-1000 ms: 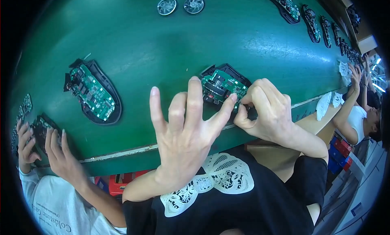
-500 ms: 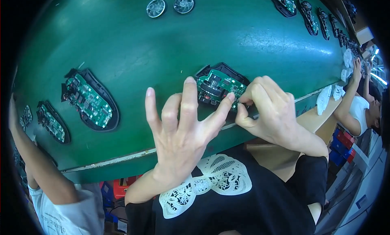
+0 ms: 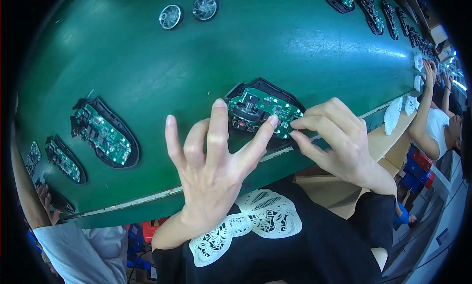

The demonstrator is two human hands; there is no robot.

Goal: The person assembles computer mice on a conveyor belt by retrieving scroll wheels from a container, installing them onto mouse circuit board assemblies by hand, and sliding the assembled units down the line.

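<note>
An opened computer mouse lies on the green bench in front of me, its black shell under a green circuit board. A dark scroll wheel sits toward the board's left end. My left hand spans the mouse from the near side: the thumb presses on the board, the index fingertip touches the left end, and the other fingers are spread in the air. At the board's right end, my right hand has thumb and index finger pinched at the edge. Whether a small part lies between those fingertips is hidden.
Two similar opened mice lie to the left, near a co-worker's arm. Several round silvery discs are at the far side. More opened mice line the far right; a person works there beside white pieces.
The bench and loose parts have shifted left in view. My right fingers have straightened a little and stay at the board's right end; my left thumb still presses the board.
</note>
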